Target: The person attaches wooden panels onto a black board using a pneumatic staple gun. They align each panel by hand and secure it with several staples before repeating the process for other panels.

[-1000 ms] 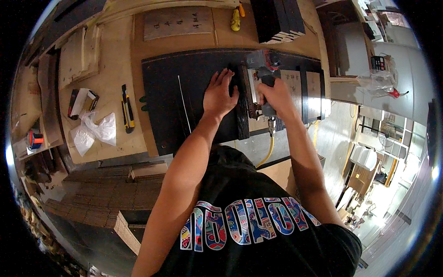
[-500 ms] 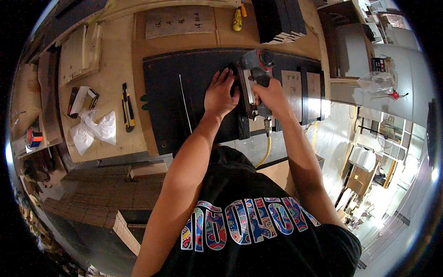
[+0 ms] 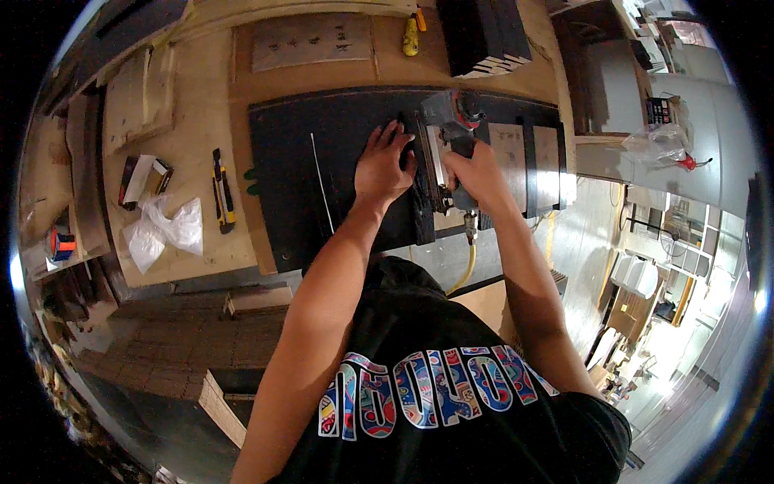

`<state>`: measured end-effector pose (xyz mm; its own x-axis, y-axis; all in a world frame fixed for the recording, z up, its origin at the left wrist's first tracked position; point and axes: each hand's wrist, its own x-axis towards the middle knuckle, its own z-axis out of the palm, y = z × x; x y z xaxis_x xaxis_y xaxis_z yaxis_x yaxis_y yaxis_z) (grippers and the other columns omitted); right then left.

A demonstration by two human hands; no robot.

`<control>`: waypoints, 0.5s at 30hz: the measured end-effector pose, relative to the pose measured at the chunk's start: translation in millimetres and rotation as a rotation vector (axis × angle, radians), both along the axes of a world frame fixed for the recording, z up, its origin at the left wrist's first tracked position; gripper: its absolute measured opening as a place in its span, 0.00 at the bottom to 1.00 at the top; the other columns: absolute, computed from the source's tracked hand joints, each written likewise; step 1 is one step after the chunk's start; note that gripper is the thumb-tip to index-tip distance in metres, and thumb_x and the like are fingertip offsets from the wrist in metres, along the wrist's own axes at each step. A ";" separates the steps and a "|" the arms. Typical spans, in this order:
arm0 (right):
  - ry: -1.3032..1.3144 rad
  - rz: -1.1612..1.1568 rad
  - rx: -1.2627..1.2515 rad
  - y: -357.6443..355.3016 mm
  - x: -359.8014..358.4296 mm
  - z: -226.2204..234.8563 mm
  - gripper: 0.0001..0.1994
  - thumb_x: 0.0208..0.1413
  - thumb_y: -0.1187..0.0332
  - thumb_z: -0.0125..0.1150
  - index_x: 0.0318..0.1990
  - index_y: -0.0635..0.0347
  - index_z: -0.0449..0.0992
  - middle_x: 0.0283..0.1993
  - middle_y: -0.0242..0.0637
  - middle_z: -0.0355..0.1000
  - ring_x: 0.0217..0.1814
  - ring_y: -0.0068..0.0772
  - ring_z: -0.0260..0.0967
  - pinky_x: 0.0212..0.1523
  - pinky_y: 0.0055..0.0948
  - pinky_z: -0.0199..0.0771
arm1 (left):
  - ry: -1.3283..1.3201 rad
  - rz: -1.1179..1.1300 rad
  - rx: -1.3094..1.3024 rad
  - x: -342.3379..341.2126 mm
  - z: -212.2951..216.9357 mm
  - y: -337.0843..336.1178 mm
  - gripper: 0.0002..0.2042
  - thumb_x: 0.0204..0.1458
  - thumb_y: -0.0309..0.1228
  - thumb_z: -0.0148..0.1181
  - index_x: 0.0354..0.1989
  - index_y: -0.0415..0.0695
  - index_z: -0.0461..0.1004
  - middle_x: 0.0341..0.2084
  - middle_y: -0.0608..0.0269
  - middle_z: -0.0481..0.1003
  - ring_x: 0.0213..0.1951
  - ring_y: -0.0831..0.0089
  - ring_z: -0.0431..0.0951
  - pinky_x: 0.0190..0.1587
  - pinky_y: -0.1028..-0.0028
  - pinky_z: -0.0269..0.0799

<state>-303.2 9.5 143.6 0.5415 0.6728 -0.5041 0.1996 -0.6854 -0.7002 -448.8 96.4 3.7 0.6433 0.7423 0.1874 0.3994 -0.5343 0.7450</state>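
A dark panel [image 3: 284, 169] lies across the workbench. Upon it rests my left hand [image 3: 385, 165], palm down with its fingers apart, the fingertips and thumb beside a black strip [image 3: 424, 219] that runs from far to near. My right hand [image 3: 477, 173] is wrapped round the handle of an air nail gun [image 3: 451, 113], whose long magazine lies along the strip's right side. Its yellow air hose [image 3: 471, 256] drops toward me from the handle. Where the nose meets the wood I cannot make out. A thin white rod [image 3: 322, 181] lies left of my left hand.
To the left lie a utility knife [image 3: 222, 192], a white plastic bag [image 3: 165, 232] and a small box [image 3: 147, 179]. Dark boards [image 3: 484, 36] are stacked at the back, next to a yellow-handled tool [image 3: 411, 36]. Brown boards [image 3: 161, 323] stand low at the left.
My right hand and the nail gun have shifted slightly right and toward me. My left hand stays on the panel, nearly unmoved.
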 end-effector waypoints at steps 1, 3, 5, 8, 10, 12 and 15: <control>0.003 -0.024 0.002 -5.1 0.8 1.9 0.08 0.56 0.70 0.62 0.31 0.67 0.76 0.21 0.35 0.73 0.22 0.28 0.71 0.26 0.32 0.71 | -0.001 -0.008 -0.002 0.1 0.7 -0.2 0.20 0.60 0.37 0.61 0.60 0.50 0.78 0.67 0.51 0.73 0.68 0.47 0.72 0.74 0.55 0.64; 0.013 -0.061 0.017 -9.9 -1.7 10.9 0.08 0.56 0.70 0.62 0.30 0.66 0.75 0.21 0.35 0.72 0.22 0.28 0.72 0.26 0.32 0.70 | -0.010 0.001 0.018 -1.0 -4.2 1.9 0.19 0.60 0.37 0.62 0.60 0.51 0.79 0.67 0.52 0.74 0.68 0.46 0.72 0.74 0.54 0.65; -0.039 -0.044 0.048 -18.2 -0.1 20.4 0.10 0.55 0.69 0.61 0.27 0.67 0.76 0.20 0.37 0.72 0.22 0.29 0.72 0.25 0.35 0.71 | -0.031 0.015 0.056 2.0 -6.2 3.8 0.18 0.60 0.37 0.62 0.59 0.51 0.79 0.66 0.53 0.75 0.68 0.45 0.71 0.74 0.53 0.64; -0.074 -0.070 -0.003 -38.7 4.3 38.8 0.08 0.55 0.70 0.60 0.29 0.67 0.75 0.19 0.36 0.71 0.22 0.29 0.71 0.25 0.36 0.71 | 0.047 0.055 0.053 2.4 -0.2 -3.6 0.17 0.60 0.36 0.64 0.57 0.50 0.80 0.64 0.52 0.76 0.68 0.47 0.73 0.71 0.54 0.69; -0.077 -0.130 0.066 -56.4 2.8 45.5 0.07 0.56 0.71 0.60 0.30 0.67 0.74 0.19 0.34 0.70 0.22 0.28 0.71 0.25 0.35 0.70 | -0.016 0.094 0.106 1.1 -2.1 -6.0 0.16 0.60 0.36 0.64 0.56 0.50 0.80 0.60 0.53 0.79 0.64 0.50 0.77 0.66 0.56 0.74; -0.043 -0.200 0.021 -72.9 -2.2 61.2 0.07 0.56 0.71 0.61 0.35 0.67 0.73 0.21 0.34 0.70 0.22 0.27 0.70 0.25 0.33 0.69 | -0.077 0.132 -0.006 7.6 -4.5 -1.7 0.15 0.59 0.35 0.65 0.54 0.50 0.81 0.56 0.53 0.81 0.59 0.51 0.79 0.61 0.56 0.77; 0.009 -0.321 0.175 -112.3 -9.5 55.8 0.07 0.58 0.72 0.61 0.37 0.68 0.73 0.22 0.34 0.71 0.21 0.26 0.70 0.25 0.30 0.69 | -0.108 0.238 -0.194 13.9 -12.7 20.3 0.14 0.56 0.34 0.67 0.51 0.49 0.80 0.47 0.52 0.81 0.47 0.53 0.81 0.46 0.55 0.77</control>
<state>-312.7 -102.8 199.3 0.7353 0.5453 -0.4025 -0.0134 -0.5821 -0.8130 -435.0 116.7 -9.0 0.4313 0.8981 0.0860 0.4091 -0.2796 0.8686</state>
